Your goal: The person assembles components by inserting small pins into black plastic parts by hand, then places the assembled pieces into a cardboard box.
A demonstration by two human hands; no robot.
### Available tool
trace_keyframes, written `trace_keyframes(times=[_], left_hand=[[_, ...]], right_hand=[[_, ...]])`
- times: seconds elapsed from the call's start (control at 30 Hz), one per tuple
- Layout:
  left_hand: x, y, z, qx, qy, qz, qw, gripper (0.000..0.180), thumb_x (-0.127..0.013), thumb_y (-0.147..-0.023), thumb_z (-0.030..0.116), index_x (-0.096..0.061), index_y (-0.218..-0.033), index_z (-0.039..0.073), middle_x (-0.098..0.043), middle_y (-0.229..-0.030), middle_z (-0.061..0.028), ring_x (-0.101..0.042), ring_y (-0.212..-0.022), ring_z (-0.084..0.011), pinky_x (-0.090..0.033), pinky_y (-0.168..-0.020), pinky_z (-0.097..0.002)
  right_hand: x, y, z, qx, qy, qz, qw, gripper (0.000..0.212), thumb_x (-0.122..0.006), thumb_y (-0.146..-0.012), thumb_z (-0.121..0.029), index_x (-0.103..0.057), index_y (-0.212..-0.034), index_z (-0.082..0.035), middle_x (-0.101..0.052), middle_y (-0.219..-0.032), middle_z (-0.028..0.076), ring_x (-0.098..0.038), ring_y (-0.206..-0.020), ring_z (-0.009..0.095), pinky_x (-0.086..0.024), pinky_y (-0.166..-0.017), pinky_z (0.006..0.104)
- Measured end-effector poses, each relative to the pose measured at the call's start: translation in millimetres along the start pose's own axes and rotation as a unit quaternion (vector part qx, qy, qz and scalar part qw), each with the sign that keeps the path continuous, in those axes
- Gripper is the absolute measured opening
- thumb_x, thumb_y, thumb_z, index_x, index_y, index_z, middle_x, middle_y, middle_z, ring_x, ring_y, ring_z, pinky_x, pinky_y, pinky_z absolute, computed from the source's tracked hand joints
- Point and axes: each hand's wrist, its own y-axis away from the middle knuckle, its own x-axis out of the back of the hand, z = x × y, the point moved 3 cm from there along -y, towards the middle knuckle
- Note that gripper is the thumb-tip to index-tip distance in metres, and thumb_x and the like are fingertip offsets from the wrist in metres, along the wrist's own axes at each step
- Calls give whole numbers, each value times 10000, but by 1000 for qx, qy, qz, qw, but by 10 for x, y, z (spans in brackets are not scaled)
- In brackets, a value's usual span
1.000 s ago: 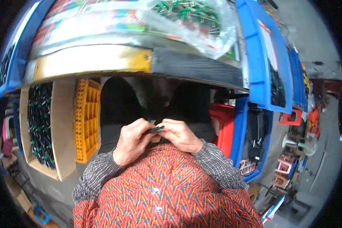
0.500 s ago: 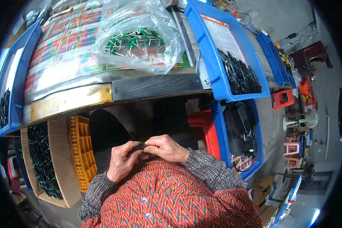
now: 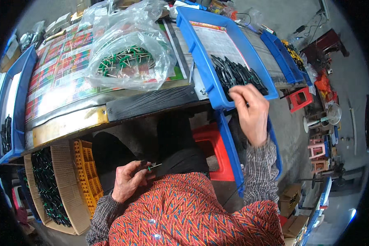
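Observation:
Near my lap, my left hand (image 3: 129, 180) is closed, pinching a thin metal pin with a green head (image 3: 153, 166) that sticks out to the right of the fingertips. A small dark bit shows at the fingertips; its kind is unclear. My right hand (image 3: 252, 115) is raised over the near rim of a blue tray (image 3: 217, 98) on the workbench. Its fingers are bent, slightly apart from the thumb, and nothing shows between them. Just beyond them lie slim black plastic pieces (image 3: 229, 74) in the tray, some with green spots.
A clear plastic bag (image 3: 151, 78) of green-headed pins (image 3: 129, 59) lies on the workbench (image 3: 151, 100). Another blue tray (image 3: 18, 127) stands at the left. Below are a cardboard box (image 3: 71, 192) of black pieces, a yellow crate (image 3: 88, 176) and a red stool (image 3: 223, 164).
My right hand has left my left hand and moved up and right to the tray. The green-headed pin now shows in my left hand. The whole view has shifted slightly.

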Motion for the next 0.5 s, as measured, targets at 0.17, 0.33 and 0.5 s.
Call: trace_keyframes(times=[0.17, 0.33, 0.5], left_hand=[[-32, 5, 48, -1, 3, -4, 1000, 152, -558, -914, 1, -622, -1044, -44, -678, -813, -70, -591, -561, -69, -488, -503, -212], [-48, 24, 21, 10, 12, 1, 1000, 124, -595, -916, 41, -620, -1008, -38, -671, -799, -68, -557, -536, -55, -470, -492, -201], [-61, 13, -12, 15, 25, 13, 1000, 118, -603, -911, 38, -621, -1002, -35, -667, -786, -62, -552, -534, -55, -467, -491, -203]], right_hand=[[-7, -221, 534, -45, 91, -67, 993, 191, -639, -819, -186, -662, -838, 2, -620, -788, 141, -616, -719, 294, -461, -642, 398], [-157, -341, 767, -85, 66, -155, 982, 293, -675, -786, -293, -682, -787, 0, -632, -693, 151, -630, -680, 308, -475, -639, 403], [-299, -432, 854, -92, 127, -198, 968, 324, -689, -780, -312, -693, -745, 11, -632, -644, 183, -646, -672, 344, -495, -649, 430]])
